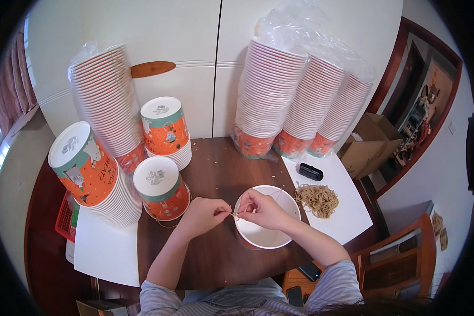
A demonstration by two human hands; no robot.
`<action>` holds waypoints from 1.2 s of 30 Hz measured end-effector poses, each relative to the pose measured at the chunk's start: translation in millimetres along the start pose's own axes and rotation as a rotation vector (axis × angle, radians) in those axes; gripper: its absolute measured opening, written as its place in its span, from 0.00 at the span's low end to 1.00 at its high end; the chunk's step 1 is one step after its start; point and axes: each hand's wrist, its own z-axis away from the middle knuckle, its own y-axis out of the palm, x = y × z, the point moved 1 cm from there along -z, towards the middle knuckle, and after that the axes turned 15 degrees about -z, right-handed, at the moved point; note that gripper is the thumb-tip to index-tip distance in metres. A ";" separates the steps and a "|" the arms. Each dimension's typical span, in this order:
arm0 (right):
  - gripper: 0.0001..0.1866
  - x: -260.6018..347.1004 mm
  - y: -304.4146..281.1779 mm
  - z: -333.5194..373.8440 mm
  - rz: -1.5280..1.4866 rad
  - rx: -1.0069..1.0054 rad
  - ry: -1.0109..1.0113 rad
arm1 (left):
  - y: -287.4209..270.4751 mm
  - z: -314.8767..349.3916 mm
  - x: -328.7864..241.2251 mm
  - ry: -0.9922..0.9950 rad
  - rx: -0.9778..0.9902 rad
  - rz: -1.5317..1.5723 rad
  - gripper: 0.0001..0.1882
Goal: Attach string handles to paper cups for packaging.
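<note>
A white-lined paper bucket (288, 211) stands upright and open side up on the brown table, in front of me. At its left rim my left hand (204, 215) and my right hand (263, 209) meet, fingertips pinched on a thin tan string (235, 215). The right hand hangs over the bucket's mouth and hides part of the rim. To the left, an orange and green bucket (166, 203) rests upside down with string at its lower edge. A tangled heap of tan strings (321, 201) lies right of the open bucket.
Upside-down bucket stacks (97, 179) stand on the left, with another stack (166, 126) behind. Tall plastic-wrapped stacks (271, 89) line the back right; one more wrapped stack (105, 95) is back left. A black object (310, 171) lies near the strings. A wooden chair (400, 258) is at right.
</note>
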 end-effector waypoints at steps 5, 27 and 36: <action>0.12 -0.9 0.1 -0.1 0.001 0.007 -0.005 | 1.4 -0.7 1.8 0.024 0.003 0.128 0.07; 0.06 2.4 1.3 1.4 0.052 -0.049 -0.103 | 8.7 -6.6 5.4 -0.121 0.040 0.440 0.05; 0.07 0.2 0.8 0.9 0.036 -0.064 -0.071 | 11.3 -9.2 8.1 -0.159 0.165 0.565 0.07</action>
